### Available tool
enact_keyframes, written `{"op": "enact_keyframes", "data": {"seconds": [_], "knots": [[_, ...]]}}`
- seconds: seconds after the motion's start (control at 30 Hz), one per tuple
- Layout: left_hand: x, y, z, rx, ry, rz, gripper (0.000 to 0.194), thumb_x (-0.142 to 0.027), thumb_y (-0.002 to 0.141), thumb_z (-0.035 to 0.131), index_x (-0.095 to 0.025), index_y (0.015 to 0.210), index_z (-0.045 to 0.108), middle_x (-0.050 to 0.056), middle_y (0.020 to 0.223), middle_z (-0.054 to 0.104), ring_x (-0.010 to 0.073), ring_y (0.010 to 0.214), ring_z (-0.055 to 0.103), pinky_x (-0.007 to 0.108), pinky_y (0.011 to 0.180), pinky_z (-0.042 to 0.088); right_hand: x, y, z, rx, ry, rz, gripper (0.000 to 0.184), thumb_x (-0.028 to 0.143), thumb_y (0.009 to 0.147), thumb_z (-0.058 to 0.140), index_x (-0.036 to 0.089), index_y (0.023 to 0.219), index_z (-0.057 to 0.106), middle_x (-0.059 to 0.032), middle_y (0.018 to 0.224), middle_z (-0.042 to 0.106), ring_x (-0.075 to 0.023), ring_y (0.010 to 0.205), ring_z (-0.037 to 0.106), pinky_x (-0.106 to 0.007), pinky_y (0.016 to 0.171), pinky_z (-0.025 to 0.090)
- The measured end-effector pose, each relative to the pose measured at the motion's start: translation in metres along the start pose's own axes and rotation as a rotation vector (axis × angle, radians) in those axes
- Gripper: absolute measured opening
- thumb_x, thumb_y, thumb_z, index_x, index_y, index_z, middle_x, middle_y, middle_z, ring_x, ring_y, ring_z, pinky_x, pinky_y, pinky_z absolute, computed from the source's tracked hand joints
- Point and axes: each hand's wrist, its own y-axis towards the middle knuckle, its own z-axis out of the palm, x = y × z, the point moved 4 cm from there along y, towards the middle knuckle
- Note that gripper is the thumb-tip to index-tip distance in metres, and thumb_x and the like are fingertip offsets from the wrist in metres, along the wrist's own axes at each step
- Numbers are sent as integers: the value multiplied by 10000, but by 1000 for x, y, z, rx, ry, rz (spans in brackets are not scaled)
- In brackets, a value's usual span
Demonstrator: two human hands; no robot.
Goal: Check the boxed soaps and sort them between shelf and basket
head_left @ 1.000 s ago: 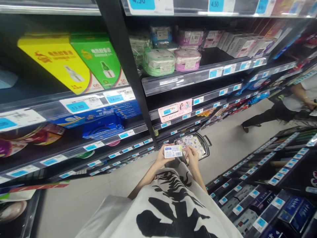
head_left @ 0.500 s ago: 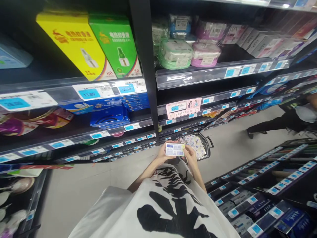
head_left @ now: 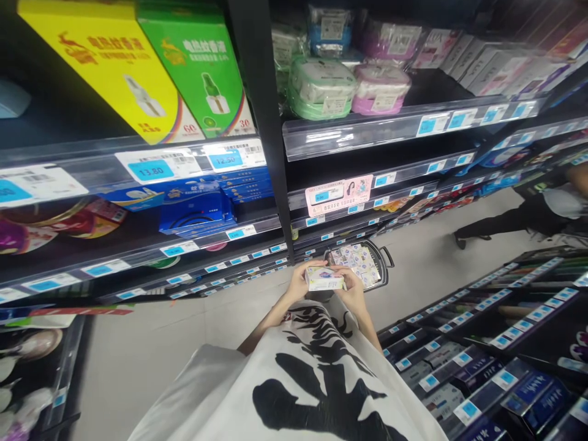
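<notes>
Between my two hands is a small white box [head_left: 324,279] with yellow-green and purple printing, its larger face tilted upward. My left hand [head_left: 299,283] grips the box's left end. At the other end, my right hand [head_left: 351,288] has its fingers closed on the box's right edge. Just beyond my hands, low down, sits a black basket [head_left: 384,269] with a handle. Similar small printed packs [head_left: 361,262] lie in rows inside it.
Ahead stand black shelves holding yellow [head_left: 114,67] and green boxes [head_left: 202,67], plus wrapped plastic cases [head_left: 321,86]. Another shelf rack [head_left: 459,343] rises at the right. A person in dark trousers [head_left: 496,228] is farther down the aisle. Grey floor [head_left: 151,355] shows at left.
The box has turned in my hands, from a text-and-barcode face to a printed face with one side edge showing. My right fingers have shifted along it. The view has moved slightly.
</notes>
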Motion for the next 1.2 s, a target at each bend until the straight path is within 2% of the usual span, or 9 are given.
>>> {"op": "enact_keyframes", "data": {"seconds": [0.33, 0.43, 0.53, 0.63, 0.7, 0.8, 0.87, 1.0, 1.2], "knots": [[10, -5, -2, 19, 0, 61, 585, -399, 680, 974, -179, 1182, 772, 183, 1255, 768, 356, 1256, 688, 468, 1098, 522, -3, -2, 0, -8, 48, -19, 265, 200, 764, 820, 257, 1002, 717, -95, 1219, 745, -251, 1184, 693, -387, 997, 555], [12, -9, -4, 6, -21, 27, 663, -414, 696, 963, -180, 1269, 726, 188, 1275, 757, 363, 1251, 688, 493, 1101, 519, -7, -4, -4, -10, 108, 115, 523, 221, 673, 914, 275, 1137, 679, -74, 1176, 770, -247, 1110, 727, -361, 933, 588], [16, -15, -2, -28, -80, -20, 723, -435, 697, 957, -174, 1314, 686, 185, 1359, 708, 361, 1273, 665, 483, 1099, 519, -13, -9, -2, 6, 229, 321, 721, 332, 709, 925, 303, 1329, 558, -35, 1023, 791, -218, 829, 764, -340, 745, 622], [20, -16, 8, 14, -204, -74, 842, -447, 669, 971, -198, 1386, 607, 172, 1437, 638, 342, 1309, 623, 446, 1066, 537, -22, -15, 10, 43, 442, 503, 555, 525, 801, 838, 254, 1222, 599, -9, 819, 752, -169, 548, 671, -296, 539, 569], [19, -14, 14, 22, -274, -74, 898, -441, 648, 985, -229, 1405, 549, 157, 1418, 627, 310, 1279, 625, 394, 998, 560, -30, -21, 22, 88, 617, 645, 471, 586, 808, 809, 218, 1051, 643, 12, 718, 691, -107, 445, 543, -228, 420, 460], [14, -10, 14, -38, -279, -48, 808, -392, 692, 970, -257, 1342, 508, 114, 1298, 650, 235, 1169, 647, 295, 869, 554, -37, -28, 36, 157, 878, 814, 367, 530, 859, 780, 197, 945, 651, 68, 630, 556, -34, 392, 291, -155, 333, 264], [12, -8, 11, -59, -268, -57, 735, -375, 735, 946, -255, 1307, 500, 97, 1248, 655, 200, 1095, 653, 264, 819, 536, -39, -31, 38, 186, 1003, 837, 288, 442, 889, 776, 188, 898, 641, 101, 584, 440, -26, 396, 182, -140, 325, 196], [10, -11, 10, -50, -287, -103, 724, -400, 751, 933, -242, 1310, 501, 102, 1253, 650, 185, 1042, 658, 277, 842, 535, -42, -31, 35, 190, 1079, 840, 239, 338, 882, 800, 187, 835, 620, 121, 567, 327, -26, 412, 153, -129, 350, 187], [9, -11, 11, -79, -323, -115, 793, -394, 715, 953, -248, 1364, 523, 100, 1259, 652, 186, 1029, 672, 293, 877, 554, -49, -33, 35, 132, 965, 882, 278, 402, 814, 848, 213, 869, 652, 103, 576, 382, -49, 448, 210, -164, 393, 220]]}}
